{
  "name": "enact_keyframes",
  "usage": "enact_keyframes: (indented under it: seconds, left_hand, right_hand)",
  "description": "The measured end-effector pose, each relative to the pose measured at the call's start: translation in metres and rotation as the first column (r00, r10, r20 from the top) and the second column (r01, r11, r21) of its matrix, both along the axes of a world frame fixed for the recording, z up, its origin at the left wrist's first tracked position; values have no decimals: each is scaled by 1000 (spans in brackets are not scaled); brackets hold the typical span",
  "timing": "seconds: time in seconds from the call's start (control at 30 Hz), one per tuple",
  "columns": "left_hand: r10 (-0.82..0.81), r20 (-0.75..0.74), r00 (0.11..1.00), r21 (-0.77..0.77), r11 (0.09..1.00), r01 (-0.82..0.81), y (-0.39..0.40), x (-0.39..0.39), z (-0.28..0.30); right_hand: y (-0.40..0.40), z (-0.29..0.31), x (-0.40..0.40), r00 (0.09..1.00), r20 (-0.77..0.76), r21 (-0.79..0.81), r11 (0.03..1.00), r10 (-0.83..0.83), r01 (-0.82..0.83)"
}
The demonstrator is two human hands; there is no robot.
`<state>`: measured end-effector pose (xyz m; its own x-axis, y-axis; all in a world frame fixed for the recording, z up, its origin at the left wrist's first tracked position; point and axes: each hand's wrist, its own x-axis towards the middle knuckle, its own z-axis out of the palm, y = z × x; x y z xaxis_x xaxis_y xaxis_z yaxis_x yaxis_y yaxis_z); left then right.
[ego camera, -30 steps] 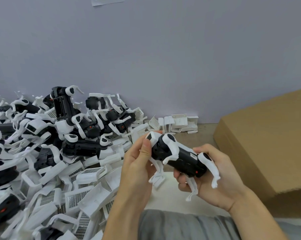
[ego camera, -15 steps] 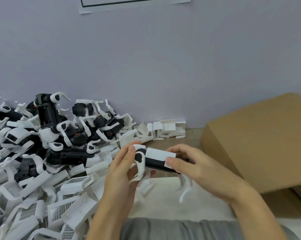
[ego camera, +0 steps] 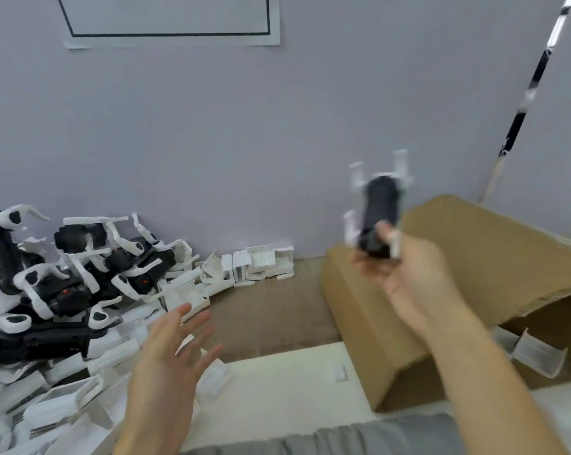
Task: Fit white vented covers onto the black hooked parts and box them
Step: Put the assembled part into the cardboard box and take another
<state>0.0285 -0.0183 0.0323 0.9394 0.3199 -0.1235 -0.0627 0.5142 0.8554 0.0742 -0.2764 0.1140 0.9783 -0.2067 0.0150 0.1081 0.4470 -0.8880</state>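
Above the cardboard box [ego camera: 494, 257], right hand [ego camera: 412, 274] grips a blurred black hooked part [ego camera: 381, 211]; left hand [ego camera: 176, 353] splayed.

A pale lilac wall [ego camera: 212, 142] carries a black-bordered white sheet [ego camera: 169, 19] above a brown floor [ego camera: 271, 310].

Two hands [ego camera: 418, 277], one box [ego camera: 494, 251] (parts uncountable)

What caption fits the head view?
Right hand lifts an assembled black part over the cardboard box; left hand open.
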Motion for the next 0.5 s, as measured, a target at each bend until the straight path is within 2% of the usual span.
enact_keyframes:
  seconds: [0.1,0.17,0.23,0.3,0.4,0.47,0.5]
  left_hand:
    - [21,-22,1000,54,998,-19,-1,2,-2]
    - [22,-27,999,67,998,-20,-1,3,-4]
    - [20,-28,999,93,995,-17,-1,4,-4]
    - [32,-48,998,150,988,-25,-2,3,-4]
    - [57,-77,995,289,957,-33,-4,3,-6]
    - [57,-90,994,392,920,-18,-9,4,-6]
    - [60,-98,993,433,901,-12,-10,4,-7]
  right_hand:
    - [-45,28,24,968,25,231,944,-249,237]
    - [-71,37,34,953,0,336,898,-302,285]
    - [-80,39,37,952,-18,364,885,-306,291]
    - [-65,34,36,962,-10,278,924,-273,264]
    - [-16,12,34,981,-38,44,980,-193,194]
    - [20,-7,30,995,-72,-232,971,-74,56]
    - [40,-16,27,995,-98,-388,920,23,-59]
